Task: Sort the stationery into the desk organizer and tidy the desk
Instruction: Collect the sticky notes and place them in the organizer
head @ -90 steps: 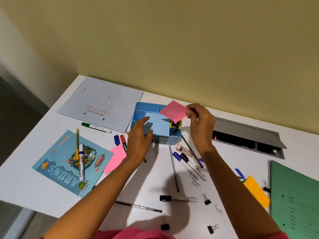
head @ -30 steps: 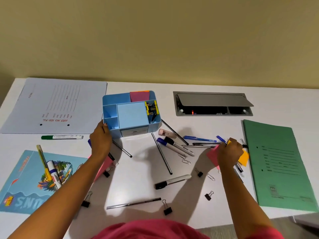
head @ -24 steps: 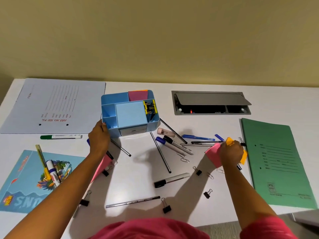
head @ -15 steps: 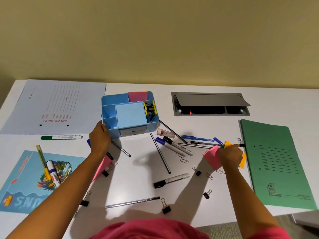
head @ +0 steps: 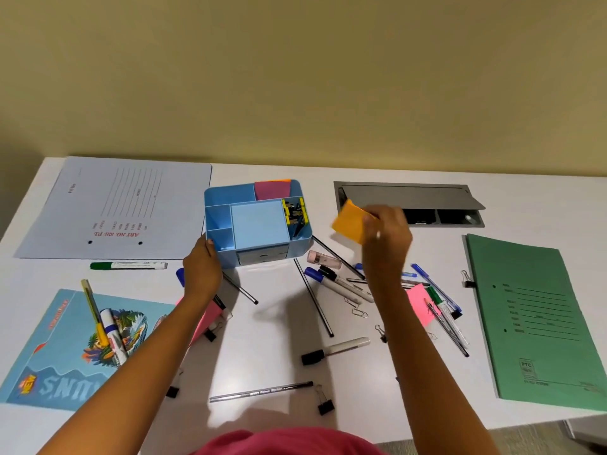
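Nearest, on the smooth white desk point(head: 269, 336), lie a slim dark pencil point(head: 261, 391) and four small black binder clips, possibly more behind the arms. A capped black marker point(head: 334, 350) lies beyond them. The left hand point(head: 203, 269) grips the near-left corner of the blue plastic desk organizer point(head: 259, 224), a rounded box with several compartments, one holding pink notes. The right hand point(head: 386, 239) pinches a square orange sticky-note pad point(head: 349, 221), raised just right of the organizer. Two flat paper folders, green point(head: 538, 320) and pale blue point(head: 115, 208), lie at the sides.
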`<state>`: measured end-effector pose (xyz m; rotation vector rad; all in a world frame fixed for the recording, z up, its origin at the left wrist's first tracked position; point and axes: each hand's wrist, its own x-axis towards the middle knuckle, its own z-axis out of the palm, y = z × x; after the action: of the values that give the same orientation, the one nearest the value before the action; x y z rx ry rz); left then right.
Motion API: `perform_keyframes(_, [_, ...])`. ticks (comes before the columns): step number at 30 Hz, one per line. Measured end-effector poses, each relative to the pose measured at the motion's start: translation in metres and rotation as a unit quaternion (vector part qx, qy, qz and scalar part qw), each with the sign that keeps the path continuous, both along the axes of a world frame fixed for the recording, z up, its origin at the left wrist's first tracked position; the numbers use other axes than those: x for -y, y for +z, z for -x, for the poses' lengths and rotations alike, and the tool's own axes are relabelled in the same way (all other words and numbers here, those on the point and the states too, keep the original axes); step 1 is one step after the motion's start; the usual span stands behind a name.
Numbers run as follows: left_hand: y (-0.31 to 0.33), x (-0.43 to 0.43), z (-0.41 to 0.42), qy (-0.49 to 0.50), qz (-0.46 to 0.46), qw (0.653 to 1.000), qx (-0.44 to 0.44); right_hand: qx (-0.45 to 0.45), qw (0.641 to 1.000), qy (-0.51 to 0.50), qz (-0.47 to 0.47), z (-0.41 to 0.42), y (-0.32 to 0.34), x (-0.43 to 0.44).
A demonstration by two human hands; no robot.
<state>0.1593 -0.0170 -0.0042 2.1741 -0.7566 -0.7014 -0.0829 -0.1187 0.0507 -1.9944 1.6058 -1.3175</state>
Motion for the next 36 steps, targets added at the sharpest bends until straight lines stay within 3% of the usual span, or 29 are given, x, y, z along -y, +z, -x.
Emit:
perform_keyframes(2, [-0.001,0.0,-0.001,-0.002,0.001,1.0,-0.004,-0.015,0.996,0.066,0.05,-0.032,0.008,0.011])
perform_keyframes(6, [-0.003,0.0,-0.002,0.004,0.008,1.0,-0.009,-0.02,0.989,0.14,-0.036,-0.084,0.013,0.038])
perform_keyframes(11, [0.001,0.0,0.0,0.019,0.016,0.999,-0.026,-0.095,0.977,0.185,-0.038,-0.12,-0.001,0.065])
perform_keyframes(21, [-0.007,-0.001,-0.002,0.026,0.03,0.999,-0.037,-0.193,0.957,0.212,0.038,-0.141,-0.007,0.084])
perform_keyframes(26, [-0.008,-0.001,-0.003,0.022,0.034,0.999,-0.013,-0.251,0.94,0.231,-0.023,-0.138,-0.035,0.088])
perform_keyframes(36, [-0.008,-0.002,-0.003,0.009,0.036,0.999,-0.006,-0.216,0.961,0.169,-0.046,-0.129,-0.042,0.088])
